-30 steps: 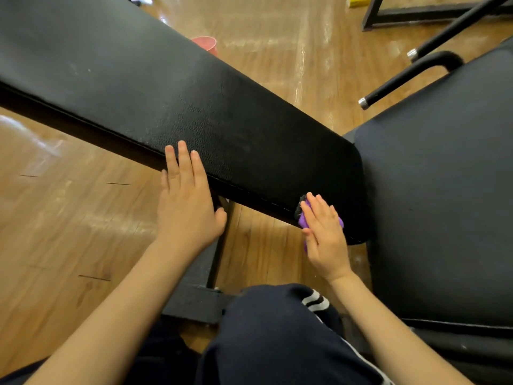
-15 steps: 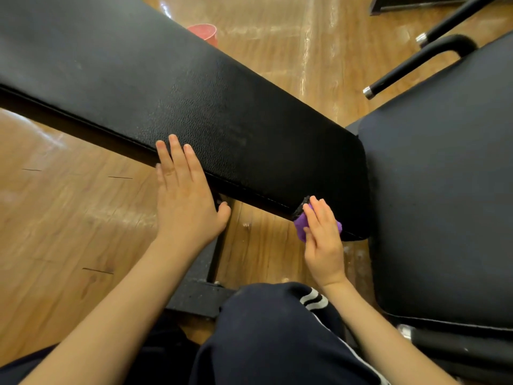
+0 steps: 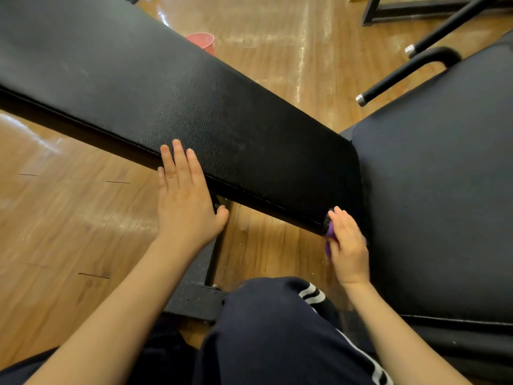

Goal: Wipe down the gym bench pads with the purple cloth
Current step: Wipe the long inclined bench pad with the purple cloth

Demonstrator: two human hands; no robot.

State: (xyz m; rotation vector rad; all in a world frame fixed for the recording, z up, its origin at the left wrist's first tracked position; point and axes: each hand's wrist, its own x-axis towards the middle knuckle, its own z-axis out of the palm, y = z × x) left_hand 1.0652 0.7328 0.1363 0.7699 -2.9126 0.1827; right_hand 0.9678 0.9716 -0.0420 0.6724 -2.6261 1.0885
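Note:
A long black back pad [image 3: 177, 90] runs from upper left down to the middle, where it meets a wide black seat pad [image 3: 444, 195] on the right. My left hand [image 3: 184, 201] lies flat with straight fingers on the near edge of the long pad. My right hand [image 3: 347, 243] presses the purple cloth [image 3: 329, 234] against the near lower corner of that pad. Only small bits of the cloth show from under the fingers.
Glossy wooden floor [image 3: 69, 223] lies all around. The bench's black metal frame [image 3: 200, 298] stands under the pad, by my dark trouser knee [image 3: 277, 329]. A pink cup [image 3: 202, 41] sits on the floor beyond the pad. Black handle bars [image 3: 402, 73] stick out at upper right.
My right hand with the cloth has shifted slightly along the pad's lower corner. The left hand stays flat on the same edge. The view has moved a little.

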